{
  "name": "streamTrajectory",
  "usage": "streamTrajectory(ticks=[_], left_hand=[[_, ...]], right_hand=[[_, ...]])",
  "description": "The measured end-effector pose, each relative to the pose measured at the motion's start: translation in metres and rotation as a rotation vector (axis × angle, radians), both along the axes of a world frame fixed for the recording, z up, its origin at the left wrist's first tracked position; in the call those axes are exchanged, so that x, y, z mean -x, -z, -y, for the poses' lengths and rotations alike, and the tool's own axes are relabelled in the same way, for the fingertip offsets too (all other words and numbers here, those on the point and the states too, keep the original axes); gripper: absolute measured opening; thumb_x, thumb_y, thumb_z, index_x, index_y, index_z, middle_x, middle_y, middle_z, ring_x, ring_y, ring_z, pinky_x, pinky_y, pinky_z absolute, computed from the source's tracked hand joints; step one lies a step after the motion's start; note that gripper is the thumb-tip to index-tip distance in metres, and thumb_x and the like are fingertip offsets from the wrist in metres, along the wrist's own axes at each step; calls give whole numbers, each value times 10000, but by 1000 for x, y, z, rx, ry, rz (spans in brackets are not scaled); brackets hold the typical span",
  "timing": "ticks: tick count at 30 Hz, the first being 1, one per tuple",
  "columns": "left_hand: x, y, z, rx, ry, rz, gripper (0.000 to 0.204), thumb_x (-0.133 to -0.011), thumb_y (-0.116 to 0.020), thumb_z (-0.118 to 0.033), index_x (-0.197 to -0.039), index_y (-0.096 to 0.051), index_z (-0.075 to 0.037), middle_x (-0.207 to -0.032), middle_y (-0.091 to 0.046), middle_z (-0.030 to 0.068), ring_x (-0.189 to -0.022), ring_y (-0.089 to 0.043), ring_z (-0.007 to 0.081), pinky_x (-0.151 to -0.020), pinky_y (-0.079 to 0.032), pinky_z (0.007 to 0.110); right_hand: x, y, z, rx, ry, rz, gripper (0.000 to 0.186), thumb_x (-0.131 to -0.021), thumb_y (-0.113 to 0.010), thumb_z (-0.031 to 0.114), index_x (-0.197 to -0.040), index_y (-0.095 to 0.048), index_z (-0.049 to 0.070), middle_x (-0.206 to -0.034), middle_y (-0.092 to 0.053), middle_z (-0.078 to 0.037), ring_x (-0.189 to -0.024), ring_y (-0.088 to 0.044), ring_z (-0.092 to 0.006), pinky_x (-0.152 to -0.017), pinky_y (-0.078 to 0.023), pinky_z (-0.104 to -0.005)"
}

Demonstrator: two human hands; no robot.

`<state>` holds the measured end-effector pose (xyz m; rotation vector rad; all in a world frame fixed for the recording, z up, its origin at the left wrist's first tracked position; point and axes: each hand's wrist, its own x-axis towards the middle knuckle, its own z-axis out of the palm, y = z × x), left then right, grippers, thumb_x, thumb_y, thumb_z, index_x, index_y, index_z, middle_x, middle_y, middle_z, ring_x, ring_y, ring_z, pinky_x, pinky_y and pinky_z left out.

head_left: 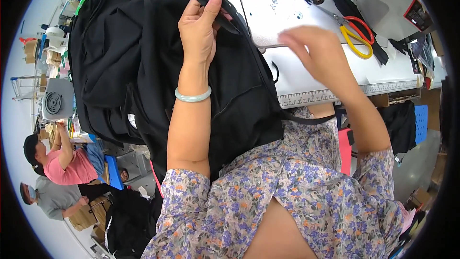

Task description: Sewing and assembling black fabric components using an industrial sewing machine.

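Observation:
My left hand (199, 31) grips the upper edge of a large black fabric garment (115, 52), thumb on top and fingers curled around the cloth. The fabric lies in heavy folds over the left of the table and down onto my lap. To the right, my right hand (318, 55) hovers above the white machine bed (287, 72), apart from the cloth. Motion smears its fingers, and nothing plainly shows in them. Above it stands a sewing machine (357, 2). Scissors with red and yellow handles (357, 43) lie just beyond that hand.
A measuring scale (311, 98) runs along the table's front edge. Black strips (342, 7) lie beside the scissors. A thin black strap (311, 120) hangs by my lap. Two people, one in a pink shirt (72, 163), work at the far left near a grey fan-like unit (57, 100).

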<state>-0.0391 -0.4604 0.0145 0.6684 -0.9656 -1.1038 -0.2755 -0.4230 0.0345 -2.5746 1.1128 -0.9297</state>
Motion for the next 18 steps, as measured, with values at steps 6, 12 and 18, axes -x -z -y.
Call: streamTrajectory(ticks=[6, 12, 18], left_hand=[[-2, 11, 2, -41, 8, 10, 247, -935, -682, -136, -1120, -683, 27, -1160, -621, 25, -1005, -573, 111, -889, -455, 267], [-3, 11, 3, -35, 58, -22, 200, -900, -714, -91, -1064, -706, 22, -1212, -603, 36, -1078, -575, 139, -945, -440, 286], [-3, 8, 6, 23, 84, 22, 219, -917, -694, -106, -1097, -682, 18, -1184, -641, 69, -1035, -595, 134, -948, -446, 301]], right_hand=[[-71, 5, 61, -290, -204, 429, 366, -916, -584, 32, -1281, -599, 45, -1146, -676, -85, -977, -651, -167, -815, -532, -305], [-85, 13, 82, -502, -401, 623, 389, -888, -553, -37, -1266, -607, 33, -1085, -671, -27, -950, -599, -74, -843, -475, -235], [-78, 5, 84, -566, -444, 576, 276, -901, -550, -35, -1154, -656, 1, -965, -688, -13, -927, -597, -63, -816, -491, -251]])
